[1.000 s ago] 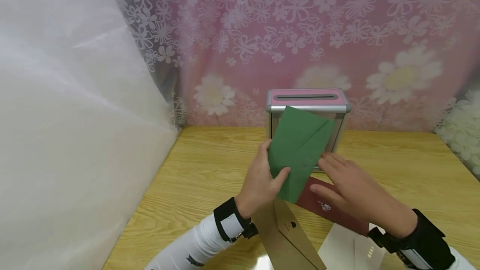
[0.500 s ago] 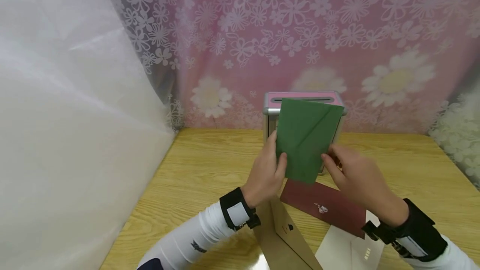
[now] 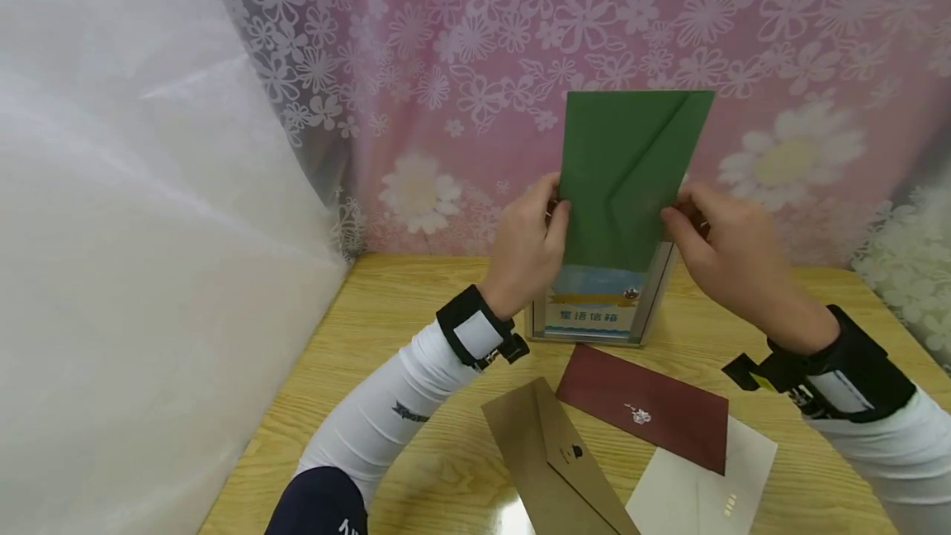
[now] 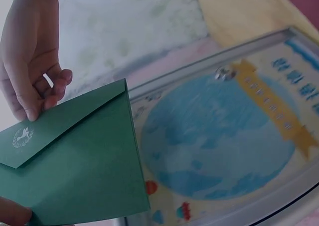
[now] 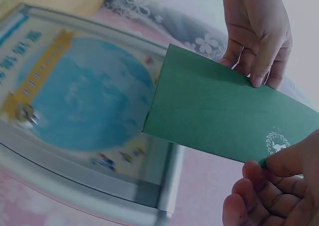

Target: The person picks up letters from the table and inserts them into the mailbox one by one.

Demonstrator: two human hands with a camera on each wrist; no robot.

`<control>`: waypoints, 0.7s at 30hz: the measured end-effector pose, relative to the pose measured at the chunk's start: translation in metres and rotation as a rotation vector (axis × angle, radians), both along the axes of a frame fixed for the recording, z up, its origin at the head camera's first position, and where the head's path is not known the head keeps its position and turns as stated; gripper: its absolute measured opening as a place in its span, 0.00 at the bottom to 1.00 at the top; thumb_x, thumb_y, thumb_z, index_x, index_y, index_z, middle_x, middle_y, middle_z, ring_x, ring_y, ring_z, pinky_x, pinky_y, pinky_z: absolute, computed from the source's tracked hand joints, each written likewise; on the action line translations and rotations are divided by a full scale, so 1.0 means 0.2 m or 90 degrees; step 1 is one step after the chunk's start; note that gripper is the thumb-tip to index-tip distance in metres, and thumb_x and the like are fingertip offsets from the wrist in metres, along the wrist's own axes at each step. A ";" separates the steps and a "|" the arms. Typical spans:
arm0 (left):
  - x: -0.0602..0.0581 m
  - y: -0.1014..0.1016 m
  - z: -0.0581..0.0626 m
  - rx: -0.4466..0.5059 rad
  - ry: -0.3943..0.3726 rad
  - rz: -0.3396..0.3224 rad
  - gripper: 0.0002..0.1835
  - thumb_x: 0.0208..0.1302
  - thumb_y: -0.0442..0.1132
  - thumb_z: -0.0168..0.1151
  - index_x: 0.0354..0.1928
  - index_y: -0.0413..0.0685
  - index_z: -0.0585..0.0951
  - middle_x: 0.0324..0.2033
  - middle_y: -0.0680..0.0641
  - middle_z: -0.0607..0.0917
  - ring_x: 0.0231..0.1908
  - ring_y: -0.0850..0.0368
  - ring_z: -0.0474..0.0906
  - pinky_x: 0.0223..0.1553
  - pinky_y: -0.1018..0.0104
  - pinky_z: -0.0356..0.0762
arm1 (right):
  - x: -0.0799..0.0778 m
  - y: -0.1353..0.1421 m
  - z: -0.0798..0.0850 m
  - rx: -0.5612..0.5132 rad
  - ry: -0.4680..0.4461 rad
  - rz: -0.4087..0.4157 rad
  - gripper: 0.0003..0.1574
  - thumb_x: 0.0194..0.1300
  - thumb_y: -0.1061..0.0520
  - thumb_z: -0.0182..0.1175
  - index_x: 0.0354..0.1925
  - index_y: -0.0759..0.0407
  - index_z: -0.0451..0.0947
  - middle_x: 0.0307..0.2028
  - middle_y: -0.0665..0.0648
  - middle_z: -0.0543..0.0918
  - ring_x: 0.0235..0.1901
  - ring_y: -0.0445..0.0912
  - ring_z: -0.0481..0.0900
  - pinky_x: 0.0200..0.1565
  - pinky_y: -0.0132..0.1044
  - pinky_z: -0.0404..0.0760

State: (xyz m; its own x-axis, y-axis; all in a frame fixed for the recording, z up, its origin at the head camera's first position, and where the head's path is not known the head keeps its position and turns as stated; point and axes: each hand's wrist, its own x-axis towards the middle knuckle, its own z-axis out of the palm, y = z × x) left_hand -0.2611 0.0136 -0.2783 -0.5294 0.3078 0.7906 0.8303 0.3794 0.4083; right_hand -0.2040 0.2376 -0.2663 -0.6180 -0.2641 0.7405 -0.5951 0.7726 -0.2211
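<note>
A green envelope stands nearly upright between both hands, its flap side toward the head camera. My left hand pinches its left edge with thumb and fingers. Opposite, my right hand pinches the right edge. The envelope covers the upper part of a metal-framed box with a printed front panel. In the left wrist view, a small white emblem marks the flap of the envelope, and the box's blue picture panel lies beyond it. The right wrist view has the envelope's end overlapping the box frame.
On the wooden table lie a brown envelope, a dark red envelope and a cream envelope partly under the red one. A pink floral curtain hangs behind, with white sheeting at left.
Both hands have raised the green envelope from in front of the box to above its top, turning it more upright. My right hand has closed its fingers on the edge.
</note>
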 end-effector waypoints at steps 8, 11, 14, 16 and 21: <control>-0.08 0.04 0.16 0.014 0.015 0.015 0.10 0.70 0.31 0.50 0.50 0.38 0.75 0.33 0.47 0.81 0.31 0.63 0.74 0.31 0.71 0.74 | -0.08 0.02 0.15 -0.043 -0.017 -0.005 0.09 0.71 0.60 0.51 0.41 0.66 0.75 0.28 0.55 0.77 0.25 0.40 0.70 0.30 0.37 0.68; -0.12 0.06 0.21 0.015 0.016 0.021 0.10 0.70 0.30 0.50 0.50 0.38 0.75 0.33 0.47 0.81 0.31 0.63 0.74 0.32 0.71 0.73 | -0.11 0.03 0.20 -0.048 0.008 -0.014 0.10 0.70 0.60 0.51 0.40 0.67 0.76 0.28 0.57 0.78 0.26 0.42 0.71 0.31 0.36 0.68; -0.14 0.07 0.25 0.013 0.011 0.030 0.10 0.70 0.31 0.49 0.49 0.38 0.75 0.33 0.47 0.80 0.31 0.62 0.74 0.32 0.71 0.72 | -0.15 0.03 0.23 -0.048 0.036 -0.021 0.12 0.70 0.60 0.51 0.41 0.68 0.77 0.29 0.59 0.80 0.27 0.43 0.73 0.31 0.35 0.69; -0.16 0.08 0.26 0.011 0.008 0.038 0.09 0.70 0.31 0.49 0.49 0.39 0.75 0.33 0.48 0.80 0.31 0.62 0.73 0.31 0.71 0.71 | -0.18 0.03 0.23 -0.049 0.046 -0.025 0.13 0.70 0.60 0.51 0.42 0.68 0.77 0.29 0.61 0.81 0.27 0.45 0.74 0.31 0.36 0.68; -0.20 0.09 0.25 0.007 -0.017 0.052 0.08 0.71 0.32 0.49 0.48 0.41 0.75 0.33 0.49 0.79 0.30 0.62 0.72 0.30 0.70 0.70 | -0.25 0.04 0.22 -0.058 0.035 -0.033 0.14 0.70 0.58 0.50 0.43 0.68 0.77 0.29 0.62 0.81 0.26 0.48 0.74 0.30 0.42 0.68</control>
